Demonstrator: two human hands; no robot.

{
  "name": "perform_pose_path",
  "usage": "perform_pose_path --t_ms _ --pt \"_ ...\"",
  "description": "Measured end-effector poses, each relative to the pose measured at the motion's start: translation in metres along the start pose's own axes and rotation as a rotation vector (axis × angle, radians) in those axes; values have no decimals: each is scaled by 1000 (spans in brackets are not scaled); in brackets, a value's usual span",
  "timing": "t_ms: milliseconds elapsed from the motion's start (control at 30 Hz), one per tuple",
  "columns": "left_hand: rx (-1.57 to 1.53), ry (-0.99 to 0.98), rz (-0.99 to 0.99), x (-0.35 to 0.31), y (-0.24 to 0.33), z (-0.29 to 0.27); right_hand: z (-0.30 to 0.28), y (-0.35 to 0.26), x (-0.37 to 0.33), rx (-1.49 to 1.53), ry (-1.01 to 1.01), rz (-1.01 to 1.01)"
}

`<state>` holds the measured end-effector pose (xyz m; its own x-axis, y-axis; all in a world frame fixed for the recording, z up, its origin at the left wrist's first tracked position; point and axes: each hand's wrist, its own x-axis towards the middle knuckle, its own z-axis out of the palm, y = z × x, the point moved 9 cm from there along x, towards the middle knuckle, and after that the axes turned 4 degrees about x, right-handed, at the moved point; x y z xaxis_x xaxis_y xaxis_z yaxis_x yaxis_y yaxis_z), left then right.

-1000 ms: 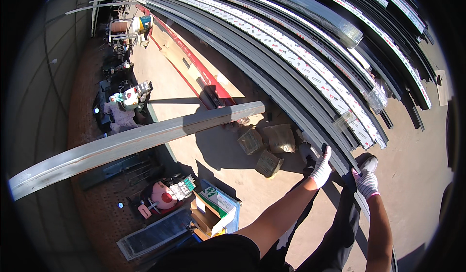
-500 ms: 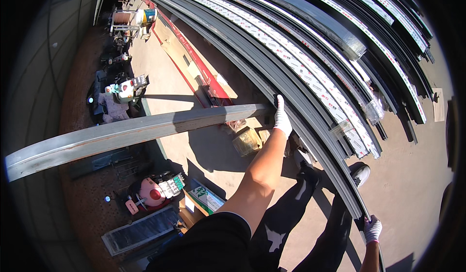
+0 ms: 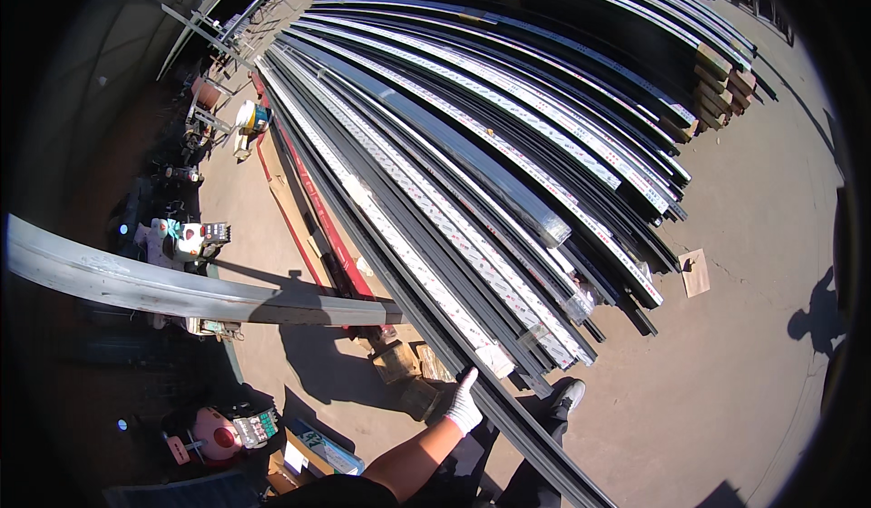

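Observation:
A long dark grey metal profile point(image 3: 535, 440) runs diagonally from the far left down to the lower edge, passing in front of my legs. My left hand point(image 3: 464, 405), in a white glove, is closed on its near side with the thumb lying up along it; the fingers on the underside are hidden. My right hand is outside the picture, and so is the near end of the profile. Just beyond the profile lie many similar long profiles point(image 3: 490, 277), some covered in white printed film. A thick grey beam point(image 3: 227, 299) comes in from the left, its end near the profile.
Brown wrapped blocks point(image 3: 396, 361) sit on the ground left of my hand, near a red rail point(image 3: 336, 247). A pink machine point(image 3: 215, 434) and an open cardboard box point(image 3: 295, 464) stand lower left. A cardboard piece point(image 3: 695, 273) lies on the concrete at right.
The view has swung up and right, showing more of the profile stack. My left hand still grips the profile and appears lower left; my right hand has left the picture.

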<state>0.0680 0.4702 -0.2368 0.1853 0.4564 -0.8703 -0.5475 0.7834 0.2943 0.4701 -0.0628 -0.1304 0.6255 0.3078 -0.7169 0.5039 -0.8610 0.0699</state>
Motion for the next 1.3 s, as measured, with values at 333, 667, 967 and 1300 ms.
perform_pose_path --t_ms 333,667,967,1300 --pt "144 -390 -183 -138 -1 115 -166 32 -132 -50 275 -11" --pt "334 -393 -132 -172 -41 189 -258 72 -149 -51 258 -34" --pt "401 -343 22 -208 -103 283 -344 153 -125 28 359 -95" --pt "342 -453 49 -232 -139 390 -449 226 -84 2 549 -127"
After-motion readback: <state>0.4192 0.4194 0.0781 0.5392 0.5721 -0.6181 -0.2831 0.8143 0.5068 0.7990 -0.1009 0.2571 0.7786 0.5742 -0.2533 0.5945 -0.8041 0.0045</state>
